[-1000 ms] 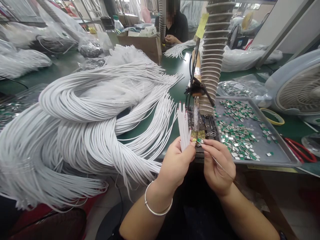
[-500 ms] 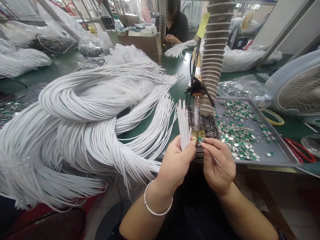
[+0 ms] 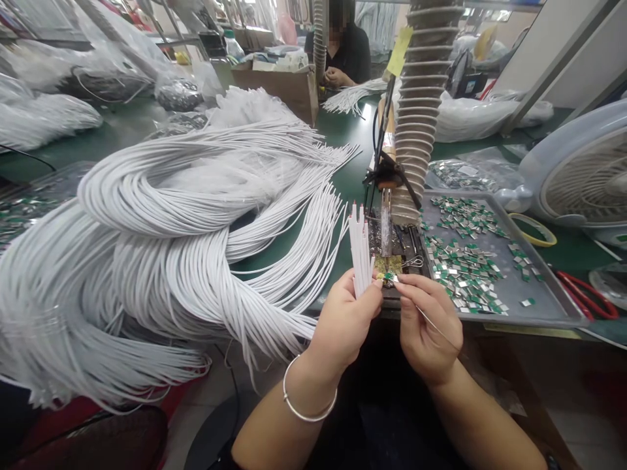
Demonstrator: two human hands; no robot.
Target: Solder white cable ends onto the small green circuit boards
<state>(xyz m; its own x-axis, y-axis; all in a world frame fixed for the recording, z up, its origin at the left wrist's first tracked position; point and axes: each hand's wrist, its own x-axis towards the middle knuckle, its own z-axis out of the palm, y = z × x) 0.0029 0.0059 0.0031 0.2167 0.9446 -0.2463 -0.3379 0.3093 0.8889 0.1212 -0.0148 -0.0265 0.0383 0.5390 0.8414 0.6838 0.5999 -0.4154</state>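
My left hand (image 3: 345, 320) is closed around a bundle of white cables (image 3: 361, 251), their cut ends pointing up with reddish wire tips. A small green circuit board with a silver connector (image 3: 392, 278) sits at my right hand's fingertips, close to my left thumb. My right hand (image 3: 431, 323) pinches the board's connector end, and a thin solder wire (image 3: 435, 325) runs across its palm. Just above the board, an upright soldering iron (image 3: 386, 228) points tip-down, clamped to a stand. Whether a cable touches the board is too small to tell.
Large coils of white cable (image 3: 161, 202) cover the left of the bench. A grey tray (image 3: 533, 297) of small circuit boards lies right, with red-handled pliers (image 3: 588, 297) and a fan (image 3: 582, 170) beyond. A ribbed hose (image 3: 421, 98) hangs behind the iron. Another person (image 3: 350, 52) sits opposite.
The cable bundle and the board have dropped slightly, away from the iron's tip. More of the yellow patch under the tip shows. Both hands keep their grip.
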